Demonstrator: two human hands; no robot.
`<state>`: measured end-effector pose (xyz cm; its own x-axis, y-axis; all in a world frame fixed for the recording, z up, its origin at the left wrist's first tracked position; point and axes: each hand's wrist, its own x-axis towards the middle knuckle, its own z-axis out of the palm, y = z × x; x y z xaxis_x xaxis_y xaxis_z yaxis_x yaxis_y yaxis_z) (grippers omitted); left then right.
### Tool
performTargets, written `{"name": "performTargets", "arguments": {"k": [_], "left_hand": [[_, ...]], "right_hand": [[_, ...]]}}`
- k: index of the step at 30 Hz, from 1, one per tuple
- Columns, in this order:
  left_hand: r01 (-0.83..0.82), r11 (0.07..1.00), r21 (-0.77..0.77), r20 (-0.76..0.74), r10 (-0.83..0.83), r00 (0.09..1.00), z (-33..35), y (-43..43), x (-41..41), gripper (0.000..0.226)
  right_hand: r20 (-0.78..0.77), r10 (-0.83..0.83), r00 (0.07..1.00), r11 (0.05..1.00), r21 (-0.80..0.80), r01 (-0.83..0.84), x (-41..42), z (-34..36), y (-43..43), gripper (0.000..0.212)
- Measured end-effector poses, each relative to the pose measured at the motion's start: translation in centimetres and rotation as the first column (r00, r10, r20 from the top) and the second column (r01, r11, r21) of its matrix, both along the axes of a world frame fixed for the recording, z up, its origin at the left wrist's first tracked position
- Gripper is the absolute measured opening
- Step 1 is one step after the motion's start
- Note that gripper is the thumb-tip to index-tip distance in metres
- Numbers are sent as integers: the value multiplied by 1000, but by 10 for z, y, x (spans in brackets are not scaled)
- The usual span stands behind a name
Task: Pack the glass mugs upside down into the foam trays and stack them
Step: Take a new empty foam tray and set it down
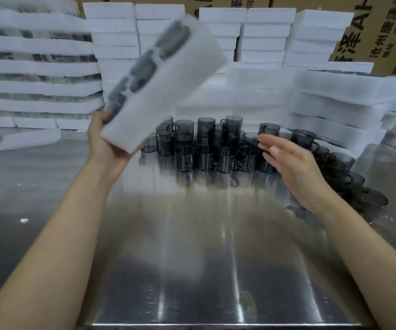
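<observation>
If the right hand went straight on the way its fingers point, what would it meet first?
Probably the cluster of smoky grey glass mugs, just beyond the fingertips of the right hand; depth is unclear.

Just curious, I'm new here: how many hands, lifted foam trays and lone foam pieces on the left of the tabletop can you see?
Hands: 2 (left hand, right hand)
Lifted foam tray: 1
Lone foam piece: 1
Total: 4

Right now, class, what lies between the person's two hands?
In the head view, glass mugs stand on the table between the left hand, gripping a foam tray, and the right hand.
</observation>
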<state>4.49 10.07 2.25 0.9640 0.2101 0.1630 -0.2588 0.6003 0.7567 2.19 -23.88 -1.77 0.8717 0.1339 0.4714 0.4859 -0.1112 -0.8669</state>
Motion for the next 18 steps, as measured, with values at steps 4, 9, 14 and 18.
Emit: {"name": "performTargets", "arguments": {"k": [4, 9, 14, 18], "left_hand": [[-470, 876, -106, -30, 470, 882, -14, 18, 16, 34], [-792, 591, 156, -207, 803, 559, -52, 27, 28, 58], [-559, 634, 534, -399, 772, 495, -67, 47, 52, 88], [-423, 572, 703, -317, 784, 534, -71, 51, 70, 91]], "right_hand": [[-35, 14, 999, 993, -116, -18, -2, -8, 12, 33], [-73, 57, 996, 969, -236, -73, -6, -18, 24, 23], [-91, 32, 995, 950, -308, -59, -7, -29, 38, 21], [-143, 46, 989, 914, -393, -100, -8, -36, 50, 21]]}}
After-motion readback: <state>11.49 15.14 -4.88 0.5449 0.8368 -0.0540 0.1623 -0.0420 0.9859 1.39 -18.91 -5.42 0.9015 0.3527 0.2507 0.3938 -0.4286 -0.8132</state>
